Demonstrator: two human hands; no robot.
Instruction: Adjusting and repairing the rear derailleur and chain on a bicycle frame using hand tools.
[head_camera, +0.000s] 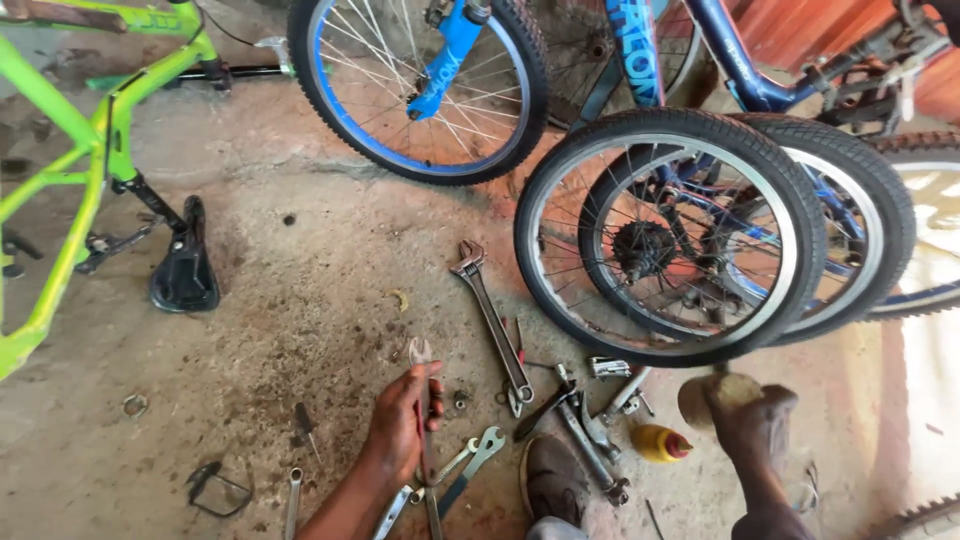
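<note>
Green bicycle frame (75, 190) lies upside down at nine o'clock, its black saddle (186, 270) resting on the stained concrete floor (300, 260). Nearer the middle, at six o'clock, the left hand (402, 420) is closed around a pair of pliers (423, 400), whose open metal head points up toward twelve o'clock. Just below the hand, a few spanners (470, 462) lie spread on the floor, and a long adjustable wrench (492, 322) lies just past one o'clock from it, apart from the fingers. A blue-rimmed wheel (420, 85) stands at twelve o'clock. Two black-tyred wheels (670, 235) overlap toward two o'clock. At five o'clock, beside a small yellow bottle with a red tip (660, 442), the right hand (752, 420) is wrapped around a round, pale brown object (722, 393) that is too blurred to name.
</note>
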